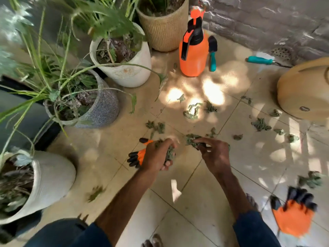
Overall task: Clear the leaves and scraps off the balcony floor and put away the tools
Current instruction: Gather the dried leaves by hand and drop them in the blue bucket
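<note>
We see a home balcony kept as a small garden: potted plants crowd the left of the frame, from a woven basket planter at the top down to a white pot and a grey speckled pot, all on a pale tiled floor. At the upper right we find a grey brick wall with a floor drain at its foot. Near the top centre stand an orange pressure sprayer and a teal-handled hand tool, with cut leaves strewn over the tiles.

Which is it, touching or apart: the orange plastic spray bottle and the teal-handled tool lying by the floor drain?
Apart. Head view: bare tile separates the orange plastic spray bottle from the teal-handled tool.
</note>
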Available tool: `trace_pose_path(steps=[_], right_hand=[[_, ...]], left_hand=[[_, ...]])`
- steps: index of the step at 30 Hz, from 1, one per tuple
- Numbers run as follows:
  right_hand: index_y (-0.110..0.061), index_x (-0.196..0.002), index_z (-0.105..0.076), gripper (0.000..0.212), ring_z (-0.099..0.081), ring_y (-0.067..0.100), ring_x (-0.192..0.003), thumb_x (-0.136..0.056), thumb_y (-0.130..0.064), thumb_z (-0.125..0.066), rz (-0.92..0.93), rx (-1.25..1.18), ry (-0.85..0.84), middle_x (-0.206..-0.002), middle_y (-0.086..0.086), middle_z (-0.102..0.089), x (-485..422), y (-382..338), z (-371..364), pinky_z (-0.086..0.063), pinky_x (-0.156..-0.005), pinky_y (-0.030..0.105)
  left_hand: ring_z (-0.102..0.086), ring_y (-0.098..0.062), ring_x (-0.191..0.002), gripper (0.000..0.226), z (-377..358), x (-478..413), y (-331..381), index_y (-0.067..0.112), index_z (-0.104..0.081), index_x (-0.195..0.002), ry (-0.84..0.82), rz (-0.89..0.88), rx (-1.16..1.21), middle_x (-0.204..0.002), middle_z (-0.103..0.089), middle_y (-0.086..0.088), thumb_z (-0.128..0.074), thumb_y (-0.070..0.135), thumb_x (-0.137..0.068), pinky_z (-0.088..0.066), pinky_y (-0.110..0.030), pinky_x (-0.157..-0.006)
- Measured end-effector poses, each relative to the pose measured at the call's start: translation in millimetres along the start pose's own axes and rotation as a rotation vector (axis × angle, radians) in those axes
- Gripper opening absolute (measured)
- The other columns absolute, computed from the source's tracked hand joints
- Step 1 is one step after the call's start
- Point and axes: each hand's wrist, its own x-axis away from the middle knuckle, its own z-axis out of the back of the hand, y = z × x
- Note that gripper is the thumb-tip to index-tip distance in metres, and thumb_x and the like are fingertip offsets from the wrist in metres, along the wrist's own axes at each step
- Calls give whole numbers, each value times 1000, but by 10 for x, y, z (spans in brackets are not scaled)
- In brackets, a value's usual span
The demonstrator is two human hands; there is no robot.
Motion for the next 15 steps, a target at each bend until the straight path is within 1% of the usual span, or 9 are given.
trace_pose_path(steps=[2, 4, 7, 9, 11, 13, 15], right_hand=[[-28, -101, -80, 36, -71, 7, -87, -85, 4, -72, -19, 19, -11, -105, -11, -73, 156, -253, 203, -59, -81, 23], [-25, -103, -79, 35, -71, 6, -84, -85, 4, -73, 30, 30, -17, -103, -15, -70, 336, -534, 428, -57, -77, 17], [-25, -103, -79, 34, -71, 3, -83, -84, 3, -73, 84, 52, -28, -103, -17, -69, 642, -1050, 773, -59, -73, 18], [-25, -100, -80, 35, -70, -1, -82, -83, 5, -73, 88, 50, -18, -101, -20, -69, 812, -1381, 975, -59, -72, 17], [-25, -97, -81, 36, -66, -5, -83, -81, 6, -73, 100, 66, -22, -98, -26, -65, 1002, -1833, 1209, -58, -72, 15], [-27, -96, -81, 37, -64, -10, -84, -79, 6, -75, 106, 92, -48, -98, -26, -65, 1238, -2391, 1452, -57, -72, 15], [-26, -97, -81, 37, -63, -17, -81, -79, 6, -76, 127, 99, -99, -99, -23, -67, 1503, -2991, 1698, -54, -71, 8]], left_hand=[[-38, -13, -35, 22, -5, 215, 4, 13, -65, -78, 9, 23, 29, -59, -56, -1, -61, 25, -97, -23, -15, -41], [-38, -13, -35, 21, 24, 431, 2, 11, -66, -82, 29, 23, 54, -60, -56, -3, -61, 25, -97, -24, -15, -39], [-38, -12, -32, 17, 156, 861, 71, 7, -66, -90, 38, 61, 126, -65, -52, -7, -62, 22, -97, -25, -14, -35], [-39, -11, -33, 17, 247, 1217, 145, 8, -69, -92, 17, 65, 159, -63, -54, -5, -63, 23, -96, -25, -14, -35], [-39, -12, -34, 18, 399, 1688, 344, 9, -72, -92, 3, 57, 178, -62, -54, -4, -62, 23, -97, -25, -15, -37], [-39, -13, -36, 17, 618, 2199, 624, 11, -74, -91, 12, 53, 184, -64, -53, -7, -64, 24, -96, -25, -17, -39], [-39, -15, -39, 16, 856, 2725, 956, 16, -77, -87, 35, 53, 200, -68, -53, -9, -68, 29, -91, -26, -17, -39]])
